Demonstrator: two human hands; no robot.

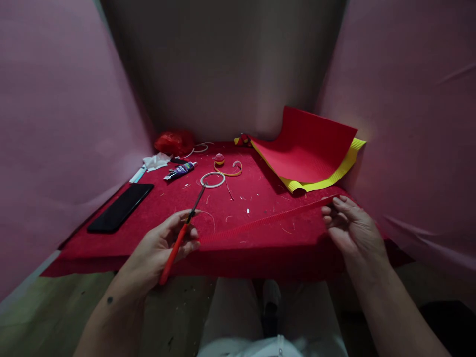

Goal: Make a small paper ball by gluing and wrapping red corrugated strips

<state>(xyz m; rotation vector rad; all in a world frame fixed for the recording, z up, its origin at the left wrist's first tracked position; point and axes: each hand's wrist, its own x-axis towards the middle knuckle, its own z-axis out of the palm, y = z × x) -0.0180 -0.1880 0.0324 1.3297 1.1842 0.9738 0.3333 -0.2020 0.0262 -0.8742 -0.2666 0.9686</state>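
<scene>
A: Item one, left hand (163, 245): fingers closed around a red-handled tool (182, 237), probably scissors, and pinching one end of the red paper strip (260, 221).

B: Item two, right hand (347, 225): fingertips pinch the strip's other end at the table's (111, 250) front-right corner.

A: Strip spans the front edge, taut.

B: Risk: pulling harder could tear it; blades near left fingers might nick.

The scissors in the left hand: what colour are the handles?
Red-orange handles on the scissors, held in the left hand; head view.
</scene>
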